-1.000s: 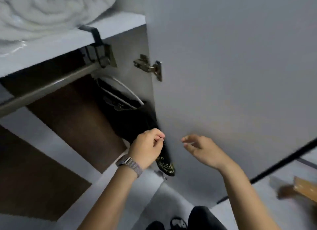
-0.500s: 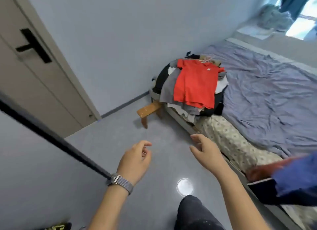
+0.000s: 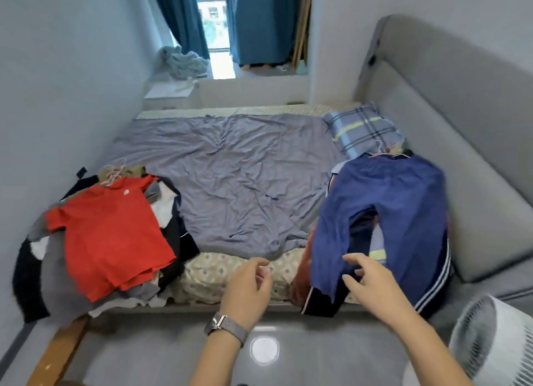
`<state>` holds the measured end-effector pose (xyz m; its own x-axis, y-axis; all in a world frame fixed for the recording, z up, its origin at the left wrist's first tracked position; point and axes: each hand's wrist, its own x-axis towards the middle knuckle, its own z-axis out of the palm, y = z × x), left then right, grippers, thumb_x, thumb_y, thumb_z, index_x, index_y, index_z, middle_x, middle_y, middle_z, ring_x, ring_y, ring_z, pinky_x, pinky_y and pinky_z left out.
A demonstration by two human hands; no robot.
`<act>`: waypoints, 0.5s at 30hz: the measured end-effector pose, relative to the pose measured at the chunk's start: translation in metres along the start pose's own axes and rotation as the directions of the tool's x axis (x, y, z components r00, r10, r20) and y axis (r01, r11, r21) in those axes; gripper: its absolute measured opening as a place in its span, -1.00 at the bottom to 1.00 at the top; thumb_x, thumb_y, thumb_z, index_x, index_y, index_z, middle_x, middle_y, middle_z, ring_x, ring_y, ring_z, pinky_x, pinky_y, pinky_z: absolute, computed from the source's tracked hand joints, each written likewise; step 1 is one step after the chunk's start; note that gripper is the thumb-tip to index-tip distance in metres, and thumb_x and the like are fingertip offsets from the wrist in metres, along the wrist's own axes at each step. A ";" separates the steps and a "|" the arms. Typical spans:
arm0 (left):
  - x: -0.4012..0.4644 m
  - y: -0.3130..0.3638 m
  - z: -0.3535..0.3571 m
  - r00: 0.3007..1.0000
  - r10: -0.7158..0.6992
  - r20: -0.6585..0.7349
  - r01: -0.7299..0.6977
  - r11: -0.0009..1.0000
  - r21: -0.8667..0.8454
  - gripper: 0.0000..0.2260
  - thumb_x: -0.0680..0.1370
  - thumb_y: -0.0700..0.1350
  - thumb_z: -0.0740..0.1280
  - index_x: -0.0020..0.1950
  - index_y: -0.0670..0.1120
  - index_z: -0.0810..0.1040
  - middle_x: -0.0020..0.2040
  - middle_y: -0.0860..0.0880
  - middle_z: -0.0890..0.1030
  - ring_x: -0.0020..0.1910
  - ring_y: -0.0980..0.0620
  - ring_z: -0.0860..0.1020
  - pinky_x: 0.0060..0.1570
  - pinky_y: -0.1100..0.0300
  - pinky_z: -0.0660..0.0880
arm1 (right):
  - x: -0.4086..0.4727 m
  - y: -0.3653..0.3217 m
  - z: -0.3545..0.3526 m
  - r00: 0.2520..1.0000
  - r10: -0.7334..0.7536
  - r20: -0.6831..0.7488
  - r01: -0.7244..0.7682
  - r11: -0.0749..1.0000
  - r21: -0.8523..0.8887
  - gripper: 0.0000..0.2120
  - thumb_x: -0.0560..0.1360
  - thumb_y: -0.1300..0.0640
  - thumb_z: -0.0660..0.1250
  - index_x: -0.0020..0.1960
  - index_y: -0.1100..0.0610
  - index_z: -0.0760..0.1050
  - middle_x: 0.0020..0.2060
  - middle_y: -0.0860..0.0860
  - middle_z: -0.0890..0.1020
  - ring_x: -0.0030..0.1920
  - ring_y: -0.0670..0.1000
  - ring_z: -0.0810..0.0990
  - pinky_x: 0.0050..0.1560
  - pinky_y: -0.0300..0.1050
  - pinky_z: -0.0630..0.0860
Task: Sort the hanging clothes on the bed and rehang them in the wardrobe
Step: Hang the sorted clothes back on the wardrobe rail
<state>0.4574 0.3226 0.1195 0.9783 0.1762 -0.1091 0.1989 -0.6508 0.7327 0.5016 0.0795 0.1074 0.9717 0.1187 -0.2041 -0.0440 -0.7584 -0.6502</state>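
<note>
Reaching for the next garment from the bed.
Both hands hold nothing: left hand [image 3: 248,287] loosely curled, right hand [image 3: 372,284] spread at the blue trousers [image 3: 403,212] hem; next, likely take their hanger [image 3: 383,153]. Farther left, the red shirt [image 3: 109,235] tops another pile.

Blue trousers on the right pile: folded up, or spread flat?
Spread flat. The blue trousers lie open on the right pile with both legs apart, waistband toward the plaid pillow.
</note>
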 end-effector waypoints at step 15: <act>0.303 0.068 0.044 0.946 0.254 0.200 -0.259 0.966 -0.002 -0.83 0.53 -0.14 0.29 0.11 -0.06 0.50 -0.06 0.02 0.54 -0.14 0.14 0.52 -0.08 0.34 0.46 | 0.200 0.057 -0.077 0.931 0.286 -0.229 -0.275 0.958 0.080 -0.75 0.55 0.19 0.26 0.22 0.04 0.48 0.18 -0.09 0.46 0.08 -0.12 0.42 0.12 -0.23 0.36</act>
<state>0.7703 0.2994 0.1066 0.9879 -0.1462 -0.0514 -0.0611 -0.6725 0.7376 0.7111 0.0105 0.0859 0.9448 -0.2530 -0.2084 -0.3276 -0.7083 -0.6253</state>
